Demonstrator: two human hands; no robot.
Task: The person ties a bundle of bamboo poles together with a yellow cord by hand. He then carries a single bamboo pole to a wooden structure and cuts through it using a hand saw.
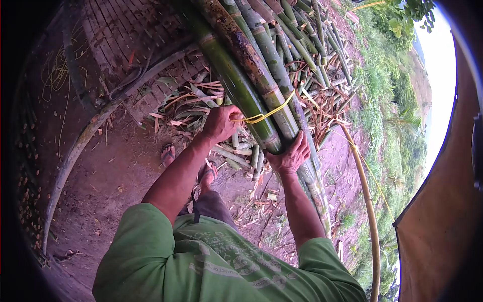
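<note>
Several long bamboo poles (241, 83) lie side by side, green and brown-mottled, running from the top of the view down to the right. A yellow cord (266, 115) crosses over them. At the cord's left end my left hand (221, 123) is closed, with the cord pinched between its fingers. My right hand (291, 155) rests on the poles below the cord, fingers spread over them near the cut end of the thick green pole.
Cut bamboo pieces and shavings (201, 100) lie behind the poles. A curved pole (95, 123) arches at the left, beside a slatted surface (115, 30). Another pole (365, 201) stands at the right, near a brown tarp (432, 201). My sandalled feet are on bare earth (121, 176).
</note>
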